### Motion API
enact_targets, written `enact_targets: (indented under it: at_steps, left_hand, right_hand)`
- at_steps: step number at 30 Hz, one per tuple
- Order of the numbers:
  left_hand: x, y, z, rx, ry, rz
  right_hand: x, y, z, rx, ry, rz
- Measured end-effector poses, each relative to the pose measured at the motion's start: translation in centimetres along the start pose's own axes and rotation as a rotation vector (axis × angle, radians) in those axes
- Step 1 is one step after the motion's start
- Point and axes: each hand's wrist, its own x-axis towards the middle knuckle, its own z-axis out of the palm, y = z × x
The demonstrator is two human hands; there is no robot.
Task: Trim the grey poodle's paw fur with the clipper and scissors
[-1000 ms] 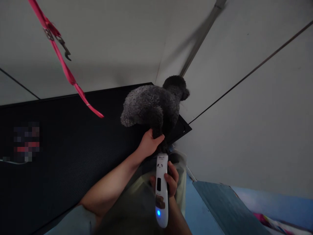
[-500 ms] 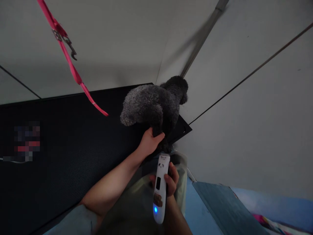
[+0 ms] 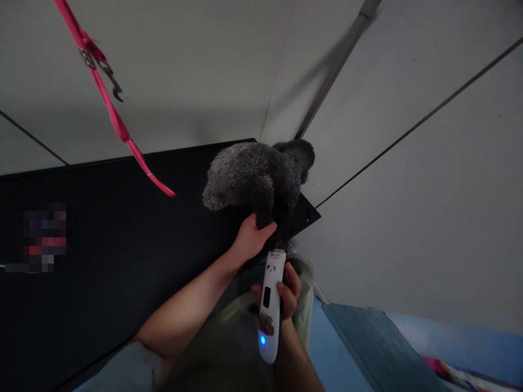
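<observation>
A curly-haired grey dog (image 3: 249, 171) stands at the right end of a black table (image 3: 122, 239), its head turned to the right, away from me. My left hand (image 3: 254, 237) is closed around one of its legs, low down. In my right hand (image 3: 288, 294) is a white hair clipper (image 3: 270, 305) with a panda print and a lit blue light. The clipper's head points up at the dog's dark paw, just below my left hand; whether the blade touches the fur I cannot tell.
A pink strap (image 3: 118, 122) with a metal hook hangs over the table at the left. Behind the dog, a grey pole (image 3: 335, 71) runs up along the wall. A blurred-out item (image 3: 44, 234) lies at the table's far left. A blue-green panel (image 3: 376, 348) is at the lower right.
The clipper and my right hand have moved slightly up, closer to the paw. The dog's head has dipped a little. The pink strap has swung slightly left. My left hand keeps its grip.
</observation>
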Motion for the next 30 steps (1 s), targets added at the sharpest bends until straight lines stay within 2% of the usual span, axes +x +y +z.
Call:
enact_targets:
  at_steps: [3,9,11,14,19,23,27,30]
  left_hand:
    - [0.1,-0.2,-0.2,-0.010,0.001,-0.011]
    - [0.1,-0.7,-0.6,0.005,-0.045,0.008]
    - [0.2,-0.9,-0.7,0.032,-0.065,0.023]
    - [0.7,-1.2,-0.8,0.077,-0.084,0.056]
    - [1.8,-2.1,-1.0,0.117,-0.107,0.057]
    - [2.5,-2.7,-1.3,0.144,-0.140,0.039]
    - [3.0,-2.8,-1.9,0.141,-0.198,0.015]
    - [3.3,-2.8,-2.3,0.132,-0.251,0.024]
  right_hand:
    - [0.3,-0.4,0.4,-0.053,0.138,-0.092]
    - [1.2,-0.6,1.6,0.051,0.111,-0.114]
    - [1.6,-1.0,1.5,0.096,0.102,-0.082]
    - [2.3,-2.0,1.0,0.142,0.100,0.020]
    - [3.6,-3.1,0.7,0.293,0.010,0.247]
    - [3.8,-2.4,0.8,0.462,0.092,0.458]
    - [3.9,-1.3,1.3,0.659,0.092,0.585]
    - [4.3,-0.7,2.0,0.764,0.195,0.680]
